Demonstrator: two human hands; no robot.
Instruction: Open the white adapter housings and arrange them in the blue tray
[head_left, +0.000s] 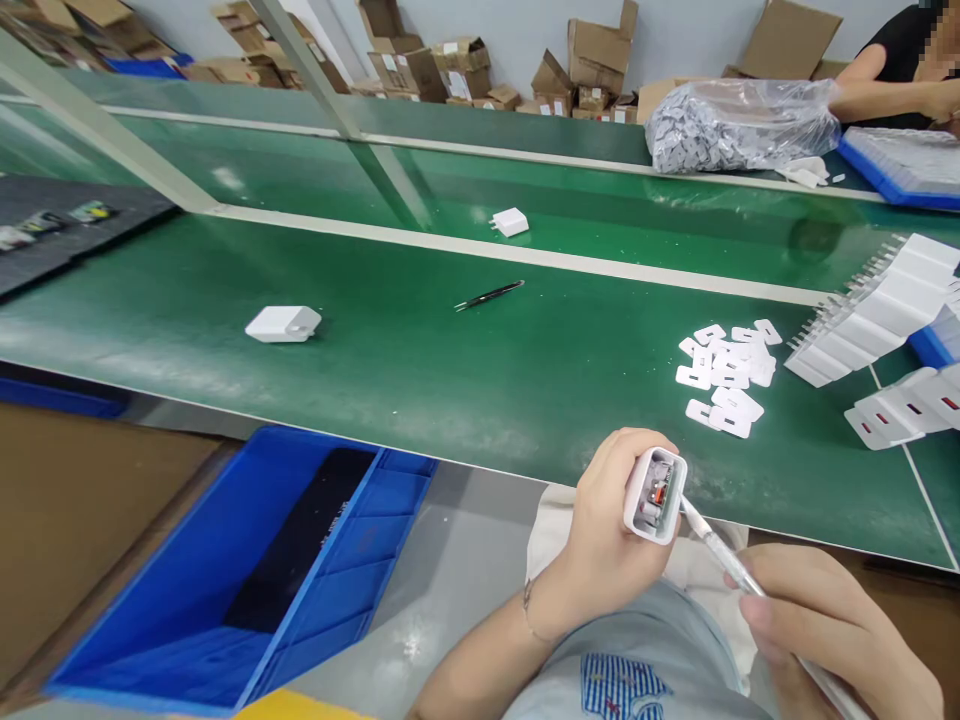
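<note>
Both hands clamped: left (607,545) on boxy white charger shell (655,495), right (832,625) on slim pen-like tool (720,550).

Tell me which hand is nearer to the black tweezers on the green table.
Left. The left hand, holding an open charger shell, is below and right of the black tweezers. The right hand, gripping a pen-like tool, is farther right.

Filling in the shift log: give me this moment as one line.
left hand: holds open charger | right hand: holds clear tool, tip at charger | table: white covers, tweezers
</note>
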